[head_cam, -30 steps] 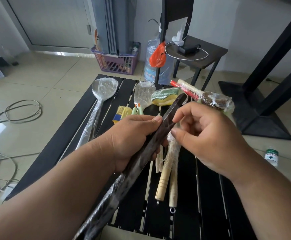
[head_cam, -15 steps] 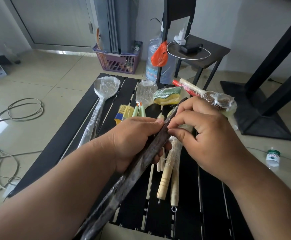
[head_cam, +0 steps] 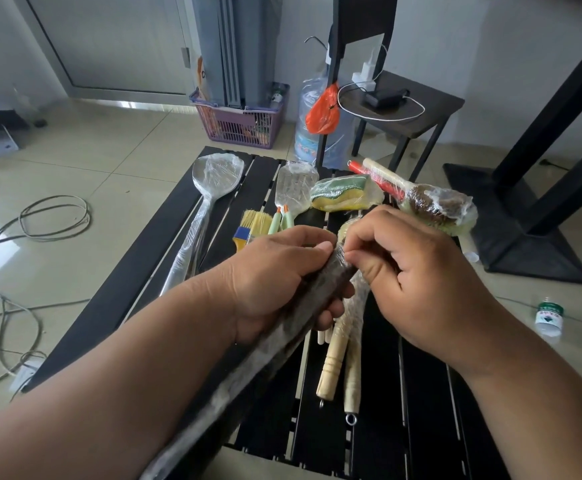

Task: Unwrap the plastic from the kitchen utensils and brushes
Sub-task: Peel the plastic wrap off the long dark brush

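From the head camera I see my left hand (head_cam: pixel 275 282) wrapped around a long dark utensil (head_cam: pixel 282 327) still sheathed in plastic, gripping it near its far end above the black slatted counter (head_cam: pixel 116 306). My right hand (head_cam: pixel 417 282) pinches the plastic at the utensil's tip with thumb and forefinger, the other fingers curled. The utensil slants from that tip down toward the lower left, across my left forearm.

Both hands block much of the counter's middle. Under them lie two wrapped wooden-handled brushes (head_cam: pixel 334 355), only their handles showing. Further out, a wrapped metal ladle (head_cam: pixel 209 188) lies along the left slats, a yellow paintbrush (head_cam: pixel 253 225) sits beside two green-handled items under a wrapped spatula (head_cam: pixel 294 188), and a wrapped green and yellow sponge (head_cam: pixel 343 192) lies next to a wrapped scrubbing brush (head_cam: pixel 435 202) with a red-handled tool against it.

On the floor I see loose cables (head_cam: pixel 40 220) to the left, a purple basket (head_cam: pixel 241 123) behind, a water jug (head_cam: pixel 313 133), an orange bag (head_cam: pixel 324 112), a side table (head_cam: pixel 421 116) carrying a charger, and a small bottle (head_cam: pixel 549 317) on the right.
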